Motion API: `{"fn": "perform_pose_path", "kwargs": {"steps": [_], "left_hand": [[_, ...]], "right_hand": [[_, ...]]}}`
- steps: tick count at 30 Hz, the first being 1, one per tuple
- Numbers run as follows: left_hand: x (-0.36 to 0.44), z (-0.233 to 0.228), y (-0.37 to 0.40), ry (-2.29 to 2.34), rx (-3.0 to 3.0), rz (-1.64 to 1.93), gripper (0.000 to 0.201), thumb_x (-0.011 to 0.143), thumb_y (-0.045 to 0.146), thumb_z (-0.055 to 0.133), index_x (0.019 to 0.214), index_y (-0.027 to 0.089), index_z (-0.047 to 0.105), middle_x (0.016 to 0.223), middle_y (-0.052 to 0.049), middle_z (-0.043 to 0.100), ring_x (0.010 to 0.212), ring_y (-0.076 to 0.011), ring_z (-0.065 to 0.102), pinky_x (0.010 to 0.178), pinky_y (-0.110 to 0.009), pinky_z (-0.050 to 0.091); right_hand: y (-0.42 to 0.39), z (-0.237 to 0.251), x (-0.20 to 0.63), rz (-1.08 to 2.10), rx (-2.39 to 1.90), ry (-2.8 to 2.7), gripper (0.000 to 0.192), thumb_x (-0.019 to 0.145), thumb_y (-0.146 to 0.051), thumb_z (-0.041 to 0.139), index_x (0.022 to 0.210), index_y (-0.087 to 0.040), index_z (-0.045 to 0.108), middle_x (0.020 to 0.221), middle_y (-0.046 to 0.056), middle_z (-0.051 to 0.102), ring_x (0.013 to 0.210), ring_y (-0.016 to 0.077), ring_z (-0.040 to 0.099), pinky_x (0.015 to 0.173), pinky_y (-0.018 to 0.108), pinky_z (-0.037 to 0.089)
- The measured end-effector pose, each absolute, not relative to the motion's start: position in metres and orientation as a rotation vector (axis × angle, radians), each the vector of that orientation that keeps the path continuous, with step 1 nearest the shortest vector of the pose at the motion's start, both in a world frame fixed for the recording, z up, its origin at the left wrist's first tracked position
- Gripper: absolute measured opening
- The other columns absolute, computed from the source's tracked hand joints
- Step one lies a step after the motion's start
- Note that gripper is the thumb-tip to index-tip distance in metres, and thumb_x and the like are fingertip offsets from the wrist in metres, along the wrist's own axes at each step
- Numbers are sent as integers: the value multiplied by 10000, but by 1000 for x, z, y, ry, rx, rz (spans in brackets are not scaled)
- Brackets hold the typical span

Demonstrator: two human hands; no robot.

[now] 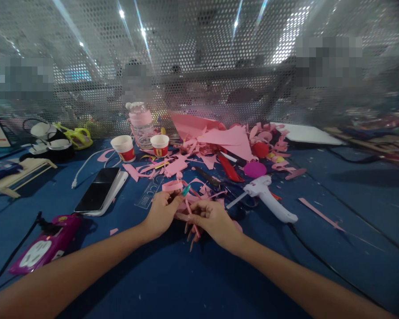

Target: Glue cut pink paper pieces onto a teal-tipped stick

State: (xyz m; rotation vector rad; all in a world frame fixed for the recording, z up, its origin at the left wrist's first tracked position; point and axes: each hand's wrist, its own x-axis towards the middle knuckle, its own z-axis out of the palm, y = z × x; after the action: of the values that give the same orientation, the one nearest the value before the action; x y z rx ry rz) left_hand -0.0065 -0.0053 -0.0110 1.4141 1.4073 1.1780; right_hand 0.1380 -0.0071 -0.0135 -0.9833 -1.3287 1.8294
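Note:
My left hand (pixel 162 213) is closed, its thumb and fingers pinching a pink paper piece. Out beyond its fingertips stands a curved pink paper band (pixel 172 185). My right hand (pixel 217 224) is also closed, thumb against fingers, on a narrow pink paper strip (pixel 188 206) that slants between the two hands. Whether the band and the strip join is hidden by the fingers. Just past my hands lie dark-bladed scissors (pixel 208 177) and a clear stencil ruler (pixel 149 191). A white glue gun (pixel 269 201) rests to the right of my right hand.
Pink paper scraps (pixel 176 166) pile up ahead, with a red-handled cutter (pixel 231 168) among them. Paper cups (pixel 123 148) and a bottle (pixel 141 124) stand back left. A phone (pixel 99 188) and a purple power strip (pixel 48 246) lie left. Behind is a perforated metal screen (pixel 199 57).

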Motion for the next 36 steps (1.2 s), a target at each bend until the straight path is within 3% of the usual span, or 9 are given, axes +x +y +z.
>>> {"fn": "perform_pose_path", "kwargs": {"steps": [7, 13, 23, 31, 36], "left_hand": [[-7, -12, -5, 1374, 1405, 1151, 293, 695, 384, 540, 545, 143, 468, 466, 63, 337, 429, -57, 294, 388, -184, 248], [-5, -10, -8, 1282, 1404, 1219, 279, 697, 353, 556, 545, 154, 435, 507, 59, 346, 456, -61, 345, 422, -182, 321], [-5, -8, -11, 1249, 1536, 1296, 258, 732, 310, 544, 557, 149, 445, 497, 59, 358, 459, -58, 333, 444, -188, 300], [-8, -11, -7, 1183, 1258, 1304, 276, 738, 408, 545, 647, 154, 485, 520, 62, 404, 422, -45, 321, 398, -173, 277], [-7, -14, -5, 1226, 1118, 1365, 410, 697, 547, 529, 614, 146, 490, 471, 69, 364, 392, -42, 305, 360, -169, 235]], "right_hand": [[-4, -12, 142, 1777, -1047, -1409, 307, 548, -378, 736, 582, -133, 555, 400, -46, 545, 332, 87, 524, 370, 196, 470], [-6, -10, 140, 1810, -1039, -1366, 312, 529, -376, 746, 582, -136, 554, 441, -35, 575, 365, 97, 550, 385, 206, 479], [-7, -13, 141, 1798, -1026, -1362, 317, 528, -345, 760, 580, -159, 508, 375, -76, 505, 322, 87, 503, 374, 209, 451], [-6, -10, 139, 1799, -995, -1311, 353, 535, -427, 734, 610, -150, 528, 480, -43, 577, 367, 91, 545, 381, 212, 482], [-5, -10, 140, 1851, -922, -1321, 350, 583, -445, 704, 634, -141, 537, 534, -20, 605, 430, 113, 593, 395, 213, 504]]}}
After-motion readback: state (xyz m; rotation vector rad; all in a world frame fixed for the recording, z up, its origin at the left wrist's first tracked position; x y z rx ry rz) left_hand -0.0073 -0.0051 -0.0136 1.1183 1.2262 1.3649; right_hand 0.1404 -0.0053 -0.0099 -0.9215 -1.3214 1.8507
